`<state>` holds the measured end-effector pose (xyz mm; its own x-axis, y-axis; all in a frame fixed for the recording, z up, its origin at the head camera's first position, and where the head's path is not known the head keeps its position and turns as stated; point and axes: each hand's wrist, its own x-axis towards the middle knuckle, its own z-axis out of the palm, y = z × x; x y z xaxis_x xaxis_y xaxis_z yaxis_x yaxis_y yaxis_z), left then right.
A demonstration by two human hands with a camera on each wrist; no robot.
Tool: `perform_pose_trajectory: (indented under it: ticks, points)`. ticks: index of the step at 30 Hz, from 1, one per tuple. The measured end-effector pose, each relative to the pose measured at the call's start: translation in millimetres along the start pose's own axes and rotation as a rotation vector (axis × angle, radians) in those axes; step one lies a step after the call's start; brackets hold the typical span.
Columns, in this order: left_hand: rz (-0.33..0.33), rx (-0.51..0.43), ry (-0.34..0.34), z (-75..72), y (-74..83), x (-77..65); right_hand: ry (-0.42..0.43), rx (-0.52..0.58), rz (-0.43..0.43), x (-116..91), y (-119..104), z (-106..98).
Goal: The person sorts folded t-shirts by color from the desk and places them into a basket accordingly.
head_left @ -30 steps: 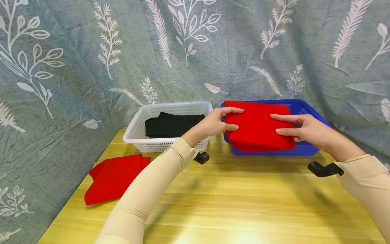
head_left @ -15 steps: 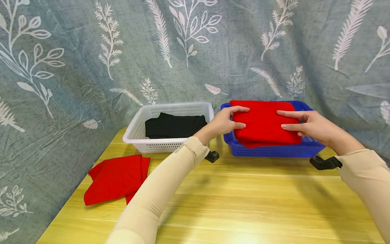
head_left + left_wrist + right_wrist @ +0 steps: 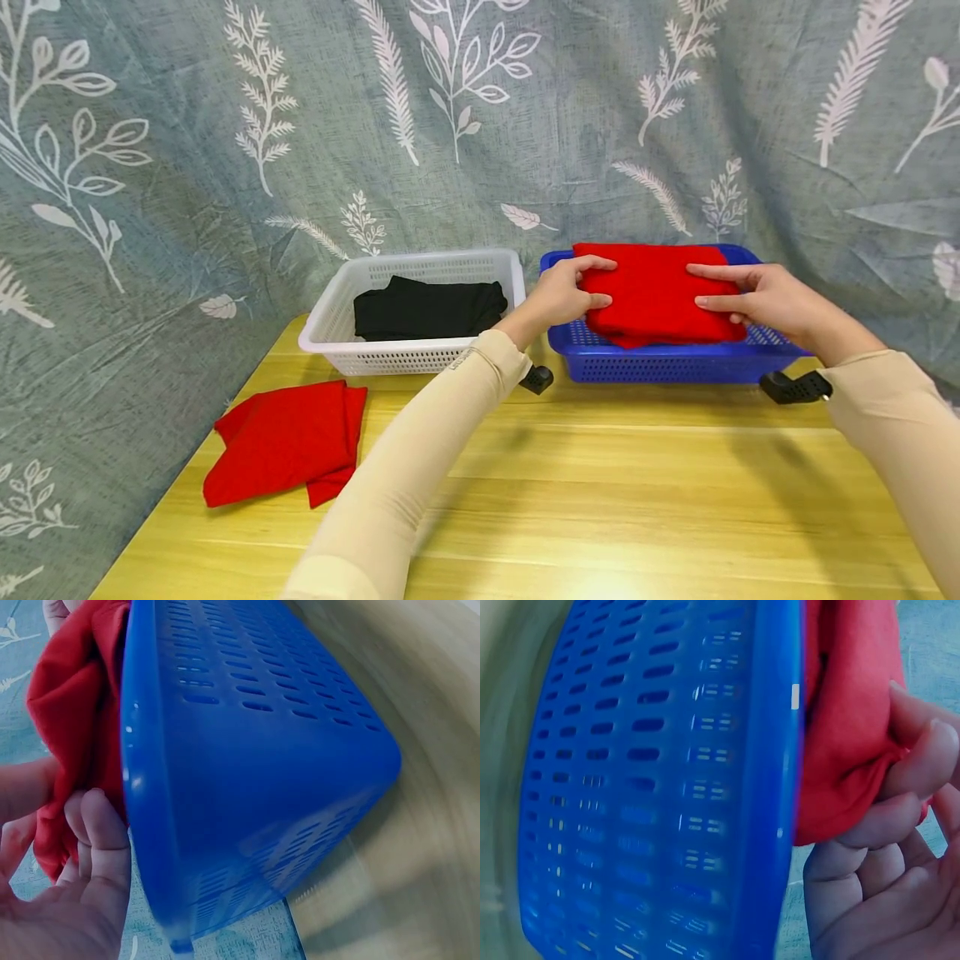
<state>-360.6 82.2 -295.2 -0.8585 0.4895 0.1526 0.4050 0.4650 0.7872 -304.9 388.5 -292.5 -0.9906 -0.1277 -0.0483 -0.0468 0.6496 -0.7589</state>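
Both hands hold a folded red cloth [image 3: 652, 292] by its two sides, over the blue perforated basket [image 3: 660, 369]. My left hand [image 3: 561, 292] grips the cloth's left edge, thumb and forefinger on top and the other fingers curled beneath. At the opposite edge my right hand [image 3: 772, 302] pinches it the same way. In the left wrist view the cloth [image 3: 82, 712] bulges out beside the basket's rim [image 3: 142, 750], with the fingers right at that rim. The right wrist view has the fingers [image 3: 922, 765] bent round the cloth's corner [image 3: 851, 750].
A white perforated basket [image 3: 408, 358] stands left of the blue one and holds a folded black cloth [image 3: 427, 308]. Another red cloth [image 3: 288, 442] lies on the wooden table [image 3: 600, 500] at the left. A patterned grey-blue curtain [image 3: 480, 183] hangs behind the baskets.
The red cloth in my hands has moved slightly right and back over the blue basket, so more of the basket's front rim and wall shows. Both hands keep their hold.
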Motion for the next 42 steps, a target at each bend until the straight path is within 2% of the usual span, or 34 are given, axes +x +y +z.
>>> perform_pose_trajectory:
  ticks: [3, 7, 10, 23, 31, 35, 42]
  points:
    - [-0.026, -0.004, 0.006, 2.5, 1.1, 2.7, -0.002, -0.022, 0.0, 2.0, 0.5, -1.6]
    - [-0.041, 0.075, 0.018, 5.7, 1.1, 5.4, -0.002, -0.057, 0.002, 5.2, 1.0, -2.5]
    - [-0.036, 0.148, 0.025, 8.8, -0.8, 7.6, -0.012, -0.069, 0.004, 6.6, 0.4, -2.7]
    - [-0.014, 0.292, -0.009, 22.2, -3.6, 15.5, -0.056, -0.139, 0.022, 7.9, 0.6, -6.2]
    - [0.013, 0.321, -0.012, 26.9, -5.2, 16.7, -0.075, -0.134, 0.038, 7.4, 4.3, -8.3]
    - [0.016, 0.343, -0.012, 25.7, -5.9, 15.8, -0.064, -0.118, 0.019, 6.4, 7.7, -9.3]
    - [-0.003, 0.279, -0.016, 18.0, -5.3, 11.7, -0.055, -0.077, -0.027, 1.3, 8.2, -10.8]
